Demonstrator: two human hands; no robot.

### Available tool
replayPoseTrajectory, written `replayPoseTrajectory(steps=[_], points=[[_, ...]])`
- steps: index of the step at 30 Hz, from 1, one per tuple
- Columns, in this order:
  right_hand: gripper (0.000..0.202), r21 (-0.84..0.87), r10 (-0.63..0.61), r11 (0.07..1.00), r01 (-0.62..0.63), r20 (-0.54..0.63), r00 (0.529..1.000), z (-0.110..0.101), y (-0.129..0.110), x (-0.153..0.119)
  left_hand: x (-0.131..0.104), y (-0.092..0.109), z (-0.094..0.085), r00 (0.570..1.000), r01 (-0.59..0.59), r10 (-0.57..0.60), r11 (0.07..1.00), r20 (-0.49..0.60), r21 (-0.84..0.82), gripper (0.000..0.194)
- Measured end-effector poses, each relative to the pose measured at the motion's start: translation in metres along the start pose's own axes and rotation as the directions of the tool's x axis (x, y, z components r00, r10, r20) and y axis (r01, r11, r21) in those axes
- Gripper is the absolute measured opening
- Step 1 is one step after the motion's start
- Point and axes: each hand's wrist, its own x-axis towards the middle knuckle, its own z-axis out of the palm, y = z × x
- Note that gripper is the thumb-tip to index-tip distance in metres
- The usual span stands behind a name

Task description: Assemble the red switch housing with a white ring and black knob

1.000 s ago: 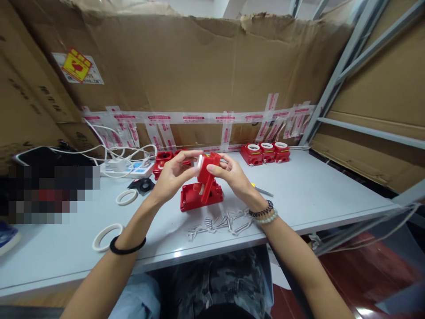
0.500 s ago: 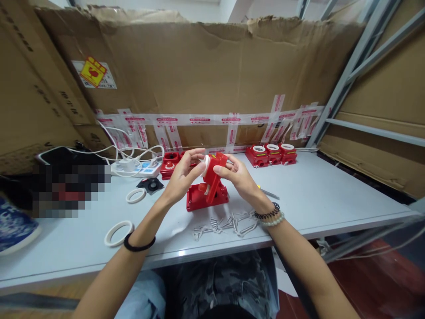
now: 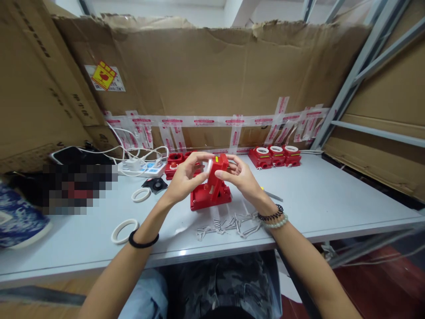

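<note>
Both my hands hold a red plastic housing point(image 3: 217, 170) up on edge above a red base part point(image 3: 206, 200) lying on the grey table point(image 3: 325, 199). My left hand point(image 3: 186, 177) pinches a white ring point(image 3: 209, 166) against the housing's left face. From the right side my right hand point(image 3: 241, 177) grips the housing. A scatter of metal screws point(image 3: 229, 225) lies just in front of the base part.
Three red units with white rings point(image 3: 275, 156) stand at the back right, more red parts point(image 3: 174, 160) behind my left hand. Loose white rings point(image 3: 123, 230) point(image 3: 141, 194), a black disc point(image 3: 155, 184), a power strip with white cables point(image 3: 139, 166) and a screwdriver point(image 3: 272, 195) lie around. Cardboard walls the back.
The view has shifted, so everything sits further right in frame. My hands keep the housing and ring in much the same grip, fingers working slightly around the ring.
</note>
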Motion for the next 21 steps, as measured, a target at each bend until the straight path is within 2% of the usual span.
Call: replayPoseTrajectory(steps=[3,7,9,12,14,17,19,21], points=[[0.054,0.027,0.012,1.0,-0.012,-0.008,1.0,0.0,0.0,0.0004,-0.0005,0.0013,0.0005,0.999,-0.038,0.038,0.999,-0.016,-0.006,0.05],[0.053,0.031,-0.025,0.999,0.025,-0.001,1.0,-0.0009,0.0002,-0.0001,-0.0013,0.0002,0.0013,0.995,0.073,-0.07,0.996,-0.065,0.045,0.038],[0.05,0.026,-0.032,0.999,0.032,0.01,0.999,-0.0013,0.0,-0.0006,-0.0016,0.0004,0.0007,0.999,0.035,-0.033,0.997,-0.022,0.066,0.036],[0.046,0.034,-0.035,0.999,0.034,0.025,0.999,-0.0009,-0.0007,-0.001,-0.002,0.0019,0.0005,0.994,-0.107,0.105,0.993,0.032,0.057,0.045],[0.046,0.027,-0.043,0.999,0.042,0.027,0.999,-0.0003,-0.0008,-0.001,-0.0022,0.0023,0.0015,0.994,-0.106,0.107,0.993,-0.008,0.047,0.048],[0.048,0.0,-0.052,0.999,0.052,0.032,0.998,-0.0002,0.0004,-0.0009,-0.0024,0.0019,0.003,0.995,-0.017,0.025,0.996,-0.094,0.087,0.041],[0.049,-0.011,-0.06,0.998,0.06,0.034,0.998,-0.0006,0.0017,-0.001,-0.0027,0.0023,0.0032,0.993,-0.042,0.054,0.992,-0.102,0.121,0.034],[0.048,-0.015,-0.064,0.998,0.064,0.028,0.998,-0.0009,0.0026,-0.0012,-0.0032,0.0036,0.0031,0.989,-0.117,0.127,0.986,-0.082,0.115,0.033]])
